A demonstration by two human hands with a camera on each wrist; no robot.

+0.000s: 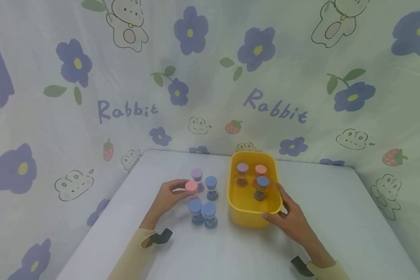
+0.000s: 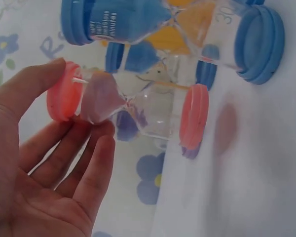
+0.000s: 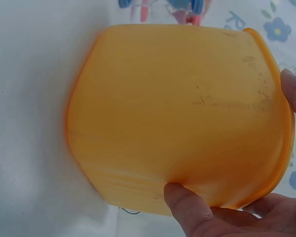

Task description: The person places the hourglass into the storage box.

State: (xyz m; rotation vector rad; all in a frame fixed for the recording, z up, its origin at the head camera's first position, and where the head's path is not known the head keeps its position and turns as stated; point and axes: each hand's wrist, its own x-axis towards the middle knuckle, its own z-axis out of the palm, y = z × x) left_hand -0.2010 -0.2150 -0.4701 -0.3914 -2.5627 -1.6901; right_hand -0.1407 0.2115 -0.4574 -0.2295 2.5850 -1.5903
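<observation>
My left hand [image 1: 166, 198] pinches a pink hourglass [image 1: 191, 186] by its top cap, thumb on one side and fingers on the other. In the left wrist view its base hangs close over the table, with the sand in the upper bulb. Around it stand a purple hourglass [image 1: 197, 174] behind, a blue hourglass [image 1: 211, 182] to the right and two blue-capped ones [image 1: 196, 206] in front. My right hand [image 1: 294, 221] grips the yellow bin [image 1: 248, 218] at its near right corner, thumb at the front rim and fingers along the right side.
Inside the bin stand a purple hourglass [image 1: 242, 168], a pink one [image 1: 260, 169] and a blue one [image 1: 262, 181]. The white table [image 1: 336, 202] ends at a curtain [image 1: 210, 89] printed with flowers and rabbits at the back and sides.
</observation>
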